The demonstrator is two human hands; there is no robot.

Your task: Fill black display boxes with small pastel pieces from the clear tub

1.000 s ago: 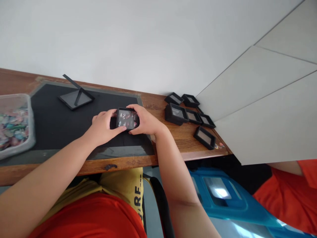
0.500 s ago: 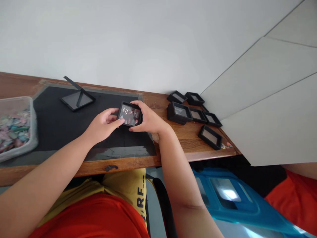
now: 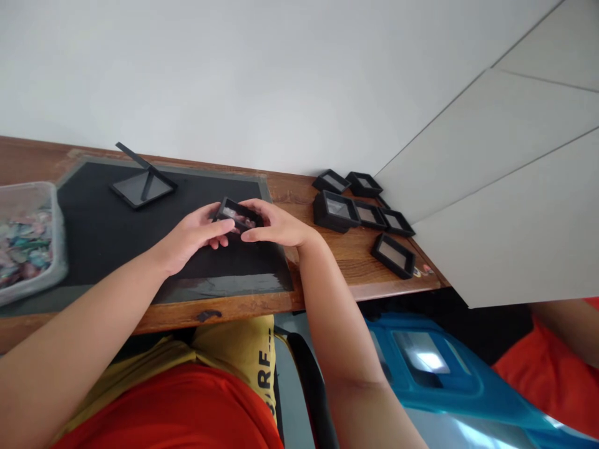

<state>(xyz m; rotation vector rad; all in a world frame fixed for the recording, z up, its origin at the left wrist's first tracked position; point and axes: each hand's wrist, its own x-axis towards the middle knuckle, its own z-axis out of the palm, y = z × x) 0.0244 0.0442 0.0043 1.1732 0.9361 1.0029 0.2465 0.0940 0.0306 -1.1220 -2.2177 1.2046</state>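
Observation:
Between my two hands, just above the black mat (image 3: pixel 112 243), is a small black-framed display box (image 3: pixel 240 214) with a clear window. Small pinkish pieces show behind that window, and the box is tilted. My left hand (image 3: pixel 199 232) grips its left side, thumb on the front edge. Around the right side curl the fingers and thumb of my right hand (image 3: pixel 274 223). An opened black display case (image 3: pixel 143 187) stands at the back of the mat, its lid raised. At far left, a clear plastic tub (image 3: pixel 58 243) holds many pink, green and blue stone-like chips.
Several black-framed boxes (image 3: pixel 337 209) sit on the wooden table (image 3: pixel 337 259) at the right, near a white panel (image 3: pixel 515 206). One framed box (image 3: pixel 393 254) lies closer to the front edge. Below right is a blue plastic object (image 3: pixel 421 355), with an orange garment (image 3: pixel 543 380) beside it.
The box in my hands has tipped, so its window now looks narrower and its pieces appear bunched low on the right. Both hands have turned with it. The view has shifted slightly.

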